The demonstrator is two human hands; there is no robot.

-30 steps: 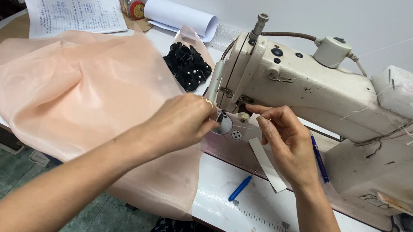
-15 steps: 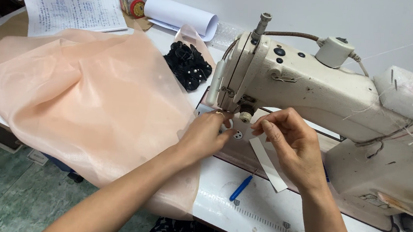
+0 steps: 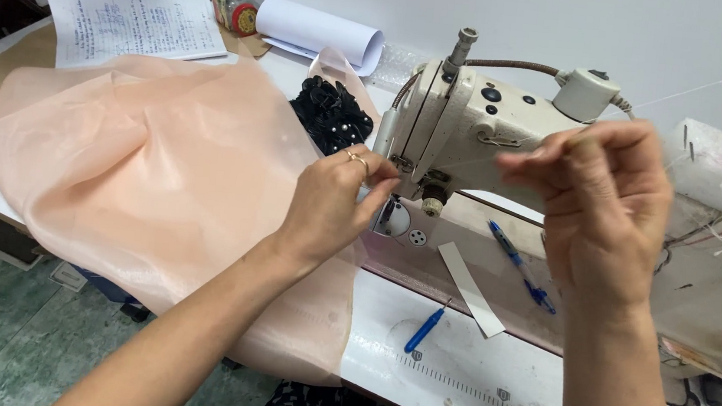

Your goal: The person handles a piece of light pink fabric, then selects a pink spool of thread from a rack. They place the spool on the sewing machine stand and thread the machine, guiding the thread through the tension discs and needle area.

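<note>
A cream sewing machine (image 3: 507, 129) stands on the white table (image 3: 467, 386). My left hand (image 3: 330, 205), a ring on one finger, rests on the peach fabric (image 3: 121, 156). Its fingertips are pinched together right at the needle and presser foot (image 3: 390, 214); what they pinch is hidden. My right hand (image 3: 604, 215) is raised in front of the machine's arm with thumb and fingers pinched. A fine thread seems to run from those fingertips back toward the needle area.
On the machine bed lie a white paper strip (image 3: 471, 288) and a blue pen (image 3: 521, 265), with a small blue tool (image 3: 426, 329) on the table edge. Black beaded trim (image 3: 331, 115), a paper roll (image 3: 319, 31), a written sheet (image 3: 137, 27) and thread spools (image 3: 237, 11) sit behind the fabric.
My right hand has lifted up and to the right, away from the needle, still pinched. My left hand has stayed at the needle. The view has moved closer.
</note>
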